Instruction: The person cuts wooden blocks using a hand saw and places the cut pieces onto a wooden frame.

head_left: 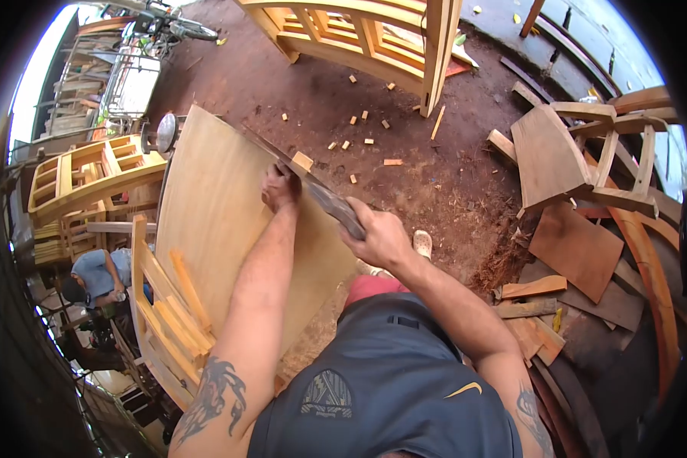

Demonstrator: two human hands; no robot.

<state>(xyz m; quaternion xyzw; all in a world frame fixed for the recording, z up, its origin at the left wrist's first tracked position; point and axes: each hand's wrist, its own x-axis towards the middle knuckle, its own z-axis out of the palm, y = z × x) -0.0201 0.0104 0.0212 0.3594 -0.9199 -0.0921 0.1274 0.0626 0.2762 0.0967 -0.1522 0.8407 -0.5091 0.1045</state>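
Note:
My right hand [380,235] is wrapped around the handle of a handsaw [330,204]. The saw's blade runs diagonally toward the far side, across a small wood piece [303,160] at the edge of a pale wooden tabletop [221,198]. Close beside the blade, my left hand [282,188] has its fingers curled down on the wood piece at that edge. Part of the piece is hidden by the hand and the saw.
Several cut-off blocks [365,115] litter the dirt floor. A slatted wooden frame [359,38] stands ahead. Wooden strips [175,305] lean at the left, near another person [99,275]. To the right are a wooden chair [553,156] and scrap boards [576,252].

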